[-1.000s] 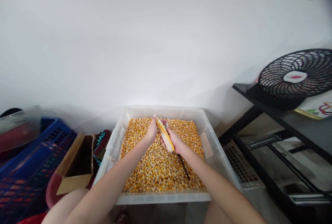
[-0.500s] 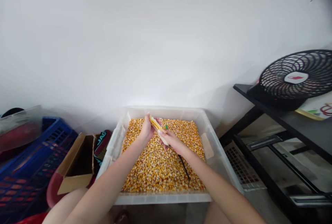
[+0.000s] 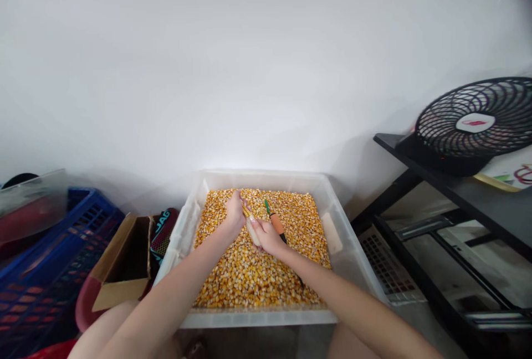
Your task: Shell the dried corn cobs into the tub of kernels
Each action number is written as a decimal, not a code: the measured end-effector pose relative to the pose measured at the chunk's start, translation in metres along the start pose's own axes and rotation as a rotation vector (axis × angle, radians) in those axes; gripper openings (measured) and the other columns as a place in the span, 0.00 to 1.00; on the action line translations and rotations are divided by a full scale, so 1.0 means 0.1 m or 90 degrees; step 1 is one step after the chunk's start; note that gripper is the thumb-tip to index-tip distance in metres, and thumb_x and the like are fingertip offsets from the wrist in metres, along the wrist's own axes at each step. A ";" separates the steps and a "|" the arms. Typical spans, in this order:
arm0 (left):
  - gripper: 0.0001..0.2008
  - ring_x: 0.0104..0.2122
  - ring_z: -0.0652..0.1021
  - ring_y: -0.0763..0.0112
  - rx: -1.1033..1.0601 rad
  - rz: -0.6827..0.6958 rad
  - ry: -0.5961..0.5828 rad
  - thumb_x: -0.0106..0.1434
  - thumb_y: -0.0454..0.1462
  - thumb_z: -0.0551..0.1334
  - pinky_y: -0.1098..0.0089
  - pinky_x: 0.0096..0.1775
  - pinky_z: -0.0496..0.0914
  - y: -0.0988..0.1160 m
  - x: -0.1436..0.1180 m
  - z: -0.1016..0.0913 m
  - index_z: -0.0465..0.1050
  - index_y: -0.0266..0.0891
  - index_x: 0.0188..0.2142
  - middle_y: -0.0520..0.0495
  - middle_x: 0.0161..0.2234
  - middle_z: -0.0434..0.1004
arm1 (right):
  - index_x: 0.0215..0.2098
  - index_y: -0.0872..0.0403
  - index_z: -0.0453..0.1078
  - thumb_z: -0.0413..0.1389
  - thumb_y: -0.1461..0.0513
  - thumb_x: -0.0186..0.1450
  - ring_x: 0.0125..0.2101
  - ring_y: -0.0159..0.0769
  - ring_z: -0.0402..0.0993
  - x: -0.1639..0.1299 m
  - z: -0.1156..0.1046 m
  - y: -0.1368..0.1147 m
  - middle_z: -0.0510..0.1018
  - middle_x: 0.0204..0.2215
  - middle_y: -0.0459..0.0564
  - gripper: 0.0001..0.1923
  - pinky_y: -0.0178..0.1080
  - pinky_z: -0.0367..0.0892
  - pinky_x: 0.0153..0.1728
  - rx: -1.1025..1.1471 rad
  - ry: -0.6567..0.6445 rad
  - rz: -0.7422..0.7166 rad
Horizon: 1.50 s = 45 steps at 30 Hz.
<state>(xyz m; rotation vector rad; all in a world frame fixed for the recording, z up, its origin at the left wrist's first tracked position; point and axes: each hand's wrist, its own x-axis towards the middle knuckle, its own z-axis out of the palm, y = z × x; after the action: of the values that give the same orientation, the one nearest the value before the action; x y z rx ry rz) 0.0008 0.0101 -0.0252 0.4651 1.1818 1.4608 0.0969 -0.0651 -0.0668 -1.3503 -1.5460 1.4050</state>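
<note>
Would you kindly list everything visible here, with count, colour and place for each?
clear plastic tub: one, translucent, centre floor
loose corn kernels: many, yellow, filling the tub
partly shelled corn cob: one, yellow and pale, between both hands
orange-handled tool: one, orange and green, on the kernels
blue plastic crate: one, far left
cardboard box: one, brown, left of the tub
black mesh fan: one, on the black table, right
left hand: on the cob's far end
right hand: gripping the cob's near end

Both forearms are bare, with no sleeves, gloves or jewellery visible.
</note>
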 end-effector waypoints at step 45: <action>0.15 0.09 0.53 0.81 -0.139 -0.144 -0.411 0.54 0.39 0.54 0.75 0.14 0.50 0.26 -0.06 -0.01 0.51 0.40 0.15 0.58 0.08 0.46 | 0.44 0.54 0.57 0.60 0.55 0.54 0.22 0.27 0.66 0.01 -0.12 -0.18 0.68 0.24 0.41 0.25 0.32 0.64 0.25 0.167 -0.204 -0.027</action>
<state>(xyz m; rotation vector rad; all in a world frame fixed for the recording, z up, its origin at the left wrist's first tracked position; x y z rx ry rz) -0.0112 0.0079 -0.0013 0.5736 0.5340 1.1025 0.1029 -0.0583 -0.0468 -0.9659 -1.5084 1.7929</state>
